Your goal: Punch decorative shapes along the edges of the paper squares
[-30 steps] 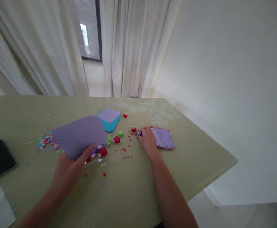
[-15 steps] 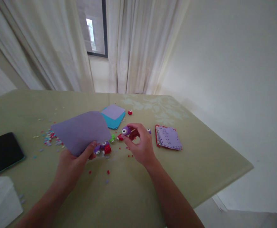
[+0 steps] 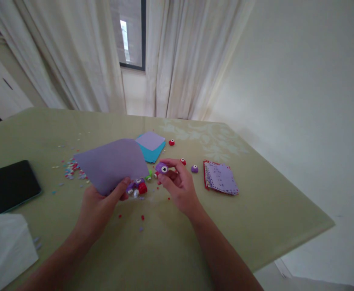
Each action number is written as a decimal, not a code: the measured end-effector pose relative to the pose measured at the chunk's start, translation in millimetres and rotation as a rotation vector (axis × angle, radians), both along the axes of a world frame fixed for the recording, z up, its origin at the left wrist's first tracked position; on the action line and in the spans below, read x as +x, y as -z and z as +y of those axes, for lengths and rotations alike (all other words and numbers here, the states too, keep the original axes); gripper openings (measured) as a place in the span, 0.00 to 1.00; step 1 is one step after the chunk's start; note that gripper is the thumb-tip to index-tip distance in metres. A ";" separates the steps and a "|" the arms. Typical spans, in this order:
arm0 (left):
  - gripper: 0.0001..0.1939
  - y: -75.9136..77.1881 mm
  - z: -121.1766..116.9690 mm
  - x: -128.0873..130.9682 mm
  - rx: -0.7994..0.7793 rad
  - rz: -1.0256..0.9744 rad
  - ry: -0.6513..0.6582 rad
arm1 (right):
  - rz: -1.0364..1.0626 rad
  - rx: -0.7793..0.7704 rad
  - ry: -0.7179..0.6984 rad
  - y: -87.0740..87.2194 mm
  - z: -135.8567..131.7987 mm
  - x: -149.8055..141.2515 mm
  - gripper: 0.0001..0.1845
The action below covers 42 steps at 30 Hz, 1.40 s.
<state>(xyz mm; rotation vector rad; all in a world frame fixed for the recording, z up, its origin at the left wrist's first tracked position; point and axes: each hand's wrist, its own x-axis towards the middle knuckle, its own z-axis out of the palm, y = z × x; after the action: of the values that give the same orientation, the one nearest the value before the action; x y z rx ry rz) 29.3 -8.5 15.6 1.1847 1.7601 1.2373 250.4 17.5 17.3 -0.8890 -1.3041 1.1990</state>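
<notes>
A sheet of purple paper (image 3: 113,165) is pinched between thumb and fingers of my left hand (image 3: 104,206), tilted up above the table. My right hand (image 3: 180,188) holds a small purple craft punch (image 3: 161,167), its white round top with a black star turned partly toward me. The punch is close to the sheet's right edge; whether they touch I cannot tell. Beneath the sheet's lower right corner lie purple and red punches (image 3: 142,188), partly covered. A green punch (image 3: 148,176) sits between my hands, partly hidden.
Another purple punch (image 3: 194,168) and red punches (image 3: 183,161) stand right of centre. A stack of punched papers (image 3: 221,178) lies further right. Purple and blue sheets (image 3: 151,155) are behind. Confetti (image 3: 70,169), a black tablet (image 3: 13,186) and white tissue (image 3: 7,246) are at left.
My right hand has picked up a purple punch from near the punched papers, carried it left toward the sheet and turned it. My left hand still holds the sheet; the view has shifted left.
</notes>
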 end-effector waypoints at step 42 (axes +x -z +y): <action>0.18 -8.4 1.3 4.7 0.040 -0.094 0.025 | 0.245 -0.344 -0.150 11.7 5.8 -8.2 0.23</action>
<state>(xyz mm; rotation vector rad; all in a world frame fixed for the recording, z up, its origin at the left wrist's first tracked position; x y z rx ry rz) 34.0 -7.1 24.1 1.1492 1.6539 1.2979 242.2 23.3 5.6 -0.8636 -0.9953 1.6295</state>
